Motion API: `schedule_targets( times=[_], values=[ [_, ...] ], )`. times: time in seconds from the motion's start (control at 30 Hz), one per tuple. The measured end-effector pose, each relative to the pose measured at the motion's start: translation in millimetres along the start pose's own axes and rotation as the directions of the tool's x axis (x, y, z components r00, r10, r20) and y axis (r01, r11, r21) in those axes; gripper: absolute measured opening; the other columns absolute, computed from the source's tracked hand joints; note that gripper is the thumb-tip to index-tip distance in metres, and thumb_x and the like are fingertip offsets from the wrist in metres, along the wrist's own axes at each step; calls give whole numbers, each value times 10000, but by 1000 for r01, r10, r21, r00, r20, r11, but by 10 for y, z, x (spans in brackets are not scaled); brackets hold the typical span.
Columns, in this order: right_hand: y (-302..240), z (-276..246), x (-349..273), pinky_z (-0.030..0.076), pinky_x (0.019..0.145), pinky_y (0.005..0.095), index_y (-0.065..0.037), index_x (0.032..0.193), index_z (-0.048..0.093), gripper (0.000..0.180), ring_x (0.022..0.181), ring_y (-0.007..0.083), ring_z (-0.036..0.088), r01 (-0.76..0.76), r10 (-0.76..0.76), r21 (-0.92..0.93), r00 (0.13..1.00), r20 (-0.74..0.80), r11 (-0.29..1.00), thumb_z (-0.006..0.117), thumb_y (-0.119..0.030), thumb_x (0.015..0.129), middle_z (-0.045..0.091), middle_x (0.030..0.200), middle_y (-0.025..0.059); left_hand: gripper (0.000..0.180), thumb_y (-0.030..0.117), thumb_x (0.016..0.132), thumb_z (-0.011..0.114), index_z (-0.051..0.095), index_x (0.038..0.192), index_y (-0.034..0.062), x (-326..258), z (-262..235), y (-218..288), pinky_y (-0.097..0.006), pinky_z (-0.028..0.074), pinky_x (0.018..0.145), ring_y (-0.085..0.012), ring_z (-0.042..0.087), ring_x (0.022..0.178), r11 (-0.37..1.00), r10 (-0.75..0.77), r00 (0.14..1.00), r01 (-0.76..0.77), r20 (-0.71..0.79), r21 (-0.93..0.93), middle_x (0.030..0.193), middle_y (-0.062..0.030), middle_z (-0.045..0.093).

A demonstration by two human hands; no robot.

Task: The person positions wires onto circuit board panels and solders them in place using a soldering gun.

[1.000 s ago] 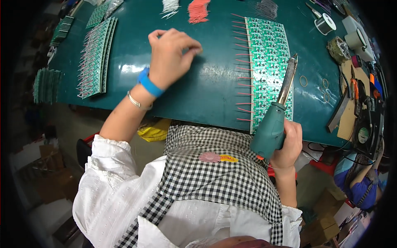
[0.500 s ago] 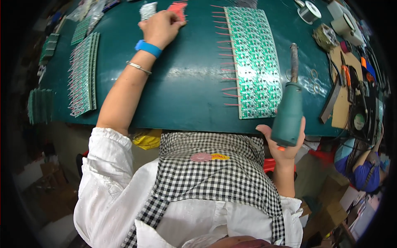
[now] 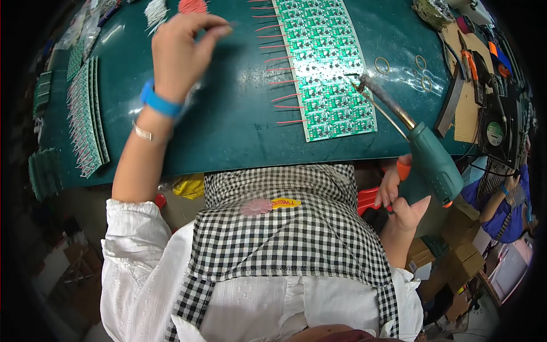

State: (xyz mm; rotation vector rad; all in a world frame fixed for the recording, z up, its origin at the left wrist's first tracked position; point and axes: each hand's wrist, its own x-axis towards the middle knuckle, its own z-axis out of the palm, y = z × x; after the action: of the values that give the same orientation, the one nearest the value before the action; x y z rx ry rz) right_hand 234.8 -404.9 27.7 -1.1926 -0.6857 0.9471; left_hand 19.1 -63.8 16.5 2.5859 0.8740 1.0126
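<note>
My right hand [image 3: 399, 196] grips a teal soldering gun [image 3: 430, 159] by its handle at the table's near edge. Its metal tip [image 3: 364, 82] rests over the right side of a long green circuit board panel [image 3: 322, 62] with red wires sticking out on its left. My left hand [image 3: 182, 48], with a blue wristband, hovers over the dark green mat [image 3: 228, 131] to the left of the panel. Its fingertips are pinched together on something thin that I cannot make out. A pile of red wires [image 3: 192, 5] lies just beyond it.
Stacks of green boards with leads [image 3: 88, 114] lie at the left, more at the far left edge [image 3: 43, 174]. Rubber rings [image 3: 382, 64] and tools on cardboard [image 3: 473, 74] sit at the right. Another person in blue [image 3: 501, 199] is at the right edge.
My left hand has come back from the red wire pile toward me, fingers pinched. My right hand has tilted the soldering gun and swung its tip left onto the board panel.
</note>
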Motion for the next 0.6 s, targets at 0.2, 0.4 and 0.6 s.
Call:
schedule_targets(
  times=[0.2,0.4,0.6],
  values=[
    [-40,-209,-271,431,417,264,127,1309,379,776,470,134,469,-156,140,205,986,89,966,812,-205,758,473,656,59,192,18,653,754,685,804,114,-639,-10,1069,-369,372,761,-174,572,731,941,204,970,-157,132,-300,729,10,611],
    [-64,-231,-357,423,399,260,154,1276,383,726,430,142,475,-206,185,221,976,113,953,782,-172,764,474,605,68,203,9,648,777,689,797,114,-881,210,1129,-370,349,751,-160,558,697,930,141,982,-89,123,-358,725,29,610],
    [-88,-182,-427,421,390,259,136,1205,423,666,431,142,477,-253,246,187,967,61,949,788,-183,747,470,606,68,219,-1,653,772,691,820,116,-890,230,1120,-371,327,771,-156,555,697,925,147,978,-83,148,-371,731,32,606]
  ],
)
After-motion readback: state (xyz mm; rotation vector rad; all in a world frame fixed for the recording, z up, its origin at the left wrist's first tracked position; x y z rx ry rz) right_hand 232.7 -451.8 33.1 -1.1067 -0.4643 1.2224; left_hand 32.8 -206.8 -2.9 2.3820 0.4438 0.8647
